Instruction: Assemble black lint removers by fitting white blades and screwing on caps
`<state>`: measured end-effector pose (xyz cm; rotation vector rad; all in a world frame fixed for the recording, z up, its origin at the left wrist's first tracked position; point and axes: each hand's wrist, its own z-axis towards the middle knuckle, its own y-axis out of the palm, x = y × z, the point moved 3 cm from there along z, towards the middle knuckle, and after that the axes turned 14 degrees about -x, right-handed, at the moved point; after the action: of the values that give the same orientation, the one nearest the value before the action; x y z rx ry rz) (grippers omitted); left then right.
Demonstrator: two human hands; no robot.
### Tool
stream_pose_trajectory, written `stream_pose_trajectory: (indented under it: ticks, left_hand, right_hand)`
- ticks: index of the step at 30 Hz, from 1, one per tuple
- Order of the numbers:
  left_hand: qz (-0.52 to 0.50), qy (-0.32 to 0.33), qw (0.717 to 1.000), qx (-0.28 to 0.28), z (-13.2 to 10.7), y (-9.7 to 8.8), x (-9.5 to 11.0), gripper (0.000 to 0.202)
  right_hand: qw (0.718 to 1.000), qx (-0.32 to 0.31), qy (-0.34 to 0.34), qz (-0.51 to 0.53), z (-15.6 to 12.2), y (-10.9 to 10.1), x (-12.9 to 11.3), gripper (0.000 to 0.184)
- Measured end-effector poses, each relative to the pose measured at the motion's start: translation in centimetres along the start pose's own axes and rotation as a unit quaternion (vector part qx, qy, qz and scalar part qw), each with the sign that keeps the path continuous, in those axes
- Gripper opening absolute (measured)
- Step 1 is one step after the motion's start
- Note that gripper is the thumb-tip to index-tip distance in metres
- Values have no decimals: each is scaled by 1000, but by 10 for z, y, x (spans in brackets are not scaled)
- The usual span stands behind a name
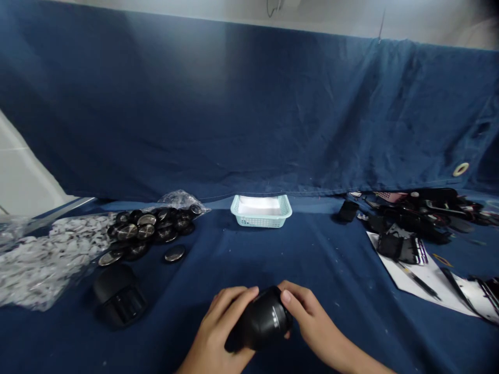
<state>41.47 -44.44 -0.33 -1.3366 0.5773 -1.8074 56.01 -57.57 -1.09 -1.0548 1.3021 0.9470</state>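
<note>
From the head view, the left hand [218, 324] and the right hand [312, 317] grip a black cylinder [265, 319] with curled fingers, over the blue cloth [351, 322]. Its long axis lies across between them, tilted up toward the right hand; both hands are touching it.

Work surface [312, 270] here is covered in dark blue cloth, a bit scuffed with pale specks. Over on the left there's a clear plastic bag of silvery-white bits [47, 259], and right beside it a pile of round black discs with shiny metal faces [148, 231]. Near left sits a chunky black cylindrical piece [119, 296]. Far middle has a pale teal plastic basket [261, 221] with white stuff inside. Over on the right: a white paper sheet [429, 275] and a messy heap of black parts [417, 215].
</note>
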Motion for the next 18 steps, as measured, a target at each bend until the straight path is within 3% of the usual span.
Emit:
stream_pose_trajectory:
  ticks: [3, 7, 10, 15, 18]
  left_hand:
    - [178, 115, 977, 26, -4, -1, 4, 63]
    - [231, 141, 962, 29, -5, 0, 5, 63]
    - [182, 84, 978, 56, -3, 0, 4, 58]
    - [45, -65, 992, 94, 1, -4, -1, 56]
    - [-72, -130, 986, 72, 3, -5, -3, 59]
  right_hand:
    - [996, -2, 85, 13, 1, 1, 10, 61]
    - [992, -8, 123, -11, 3, -2, 13, 72]
    - [997, -37, 68, -14, 5, -3, 8, 78]
    - [997, -72, 1, -10, 0, 1, -4, 77]
    - [996, -39, -40, -70, -5, 1, -10, 63]
